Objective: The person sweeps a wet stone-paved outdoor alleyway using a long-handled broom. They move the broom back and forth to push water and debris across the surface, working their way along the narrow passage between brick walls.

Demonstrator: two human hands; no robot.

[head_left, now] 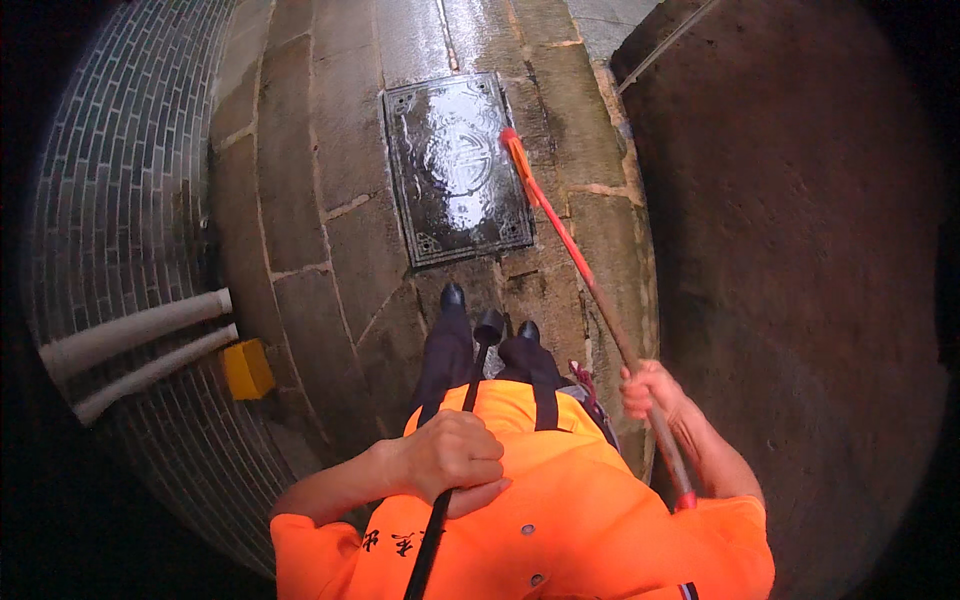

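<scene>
My left hand (pixel 455 458), low in front of my chest, is wrapped round a black pole (pixel 473 398). This pole ends in a dark, rounded, cup-like head (pixel 489 327) between my feet. Off to the right, my right hand (pixel 652 390) grips a long brown stick (pixel 612 322) with red and orange on its far part. The stick slants forward and left; its red tip (pixel 509 136) is over the right edge of a wet, patterned metal cover (pixel 455 165). Whether the tip touches the ground I cannot tell.
Wet stone paving (pixel 345 250) surrounds the cover. On the left rises a brick wall (pixel 120 180) with white pipes (pixel 140 325) and a yellow box (pixel 248 369) jutting out. A dark brown surface (pixel 780 250) borders the paving on the right. My black shoes (pixel 453 296) stand just before the cover.
</scene>
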